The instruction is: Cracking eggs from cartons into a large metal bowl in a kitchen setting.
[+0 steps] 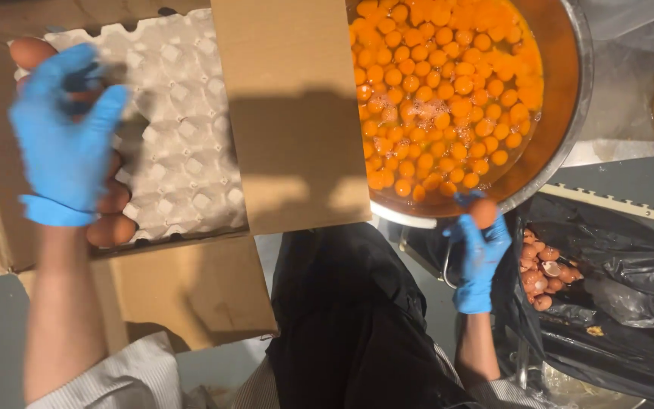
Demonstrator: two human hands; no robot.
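Grey floor shows below a cardboard box [297,113] and a big metal bowl [569,129]. Left hand [66,136], blue-gloved, has its grip curled around a brown egg [77,95] over the box's egg tray [183,144]. Right hand [481,254] pinches another brown egg [484,212] at the bowl's near rim. Yolks [440,83] fill the bowl; eggshells [543,273] lie in a black bag [622,250] beside it.

Both gloved hands, left [66,136] and right [481,246], with fingers curled.
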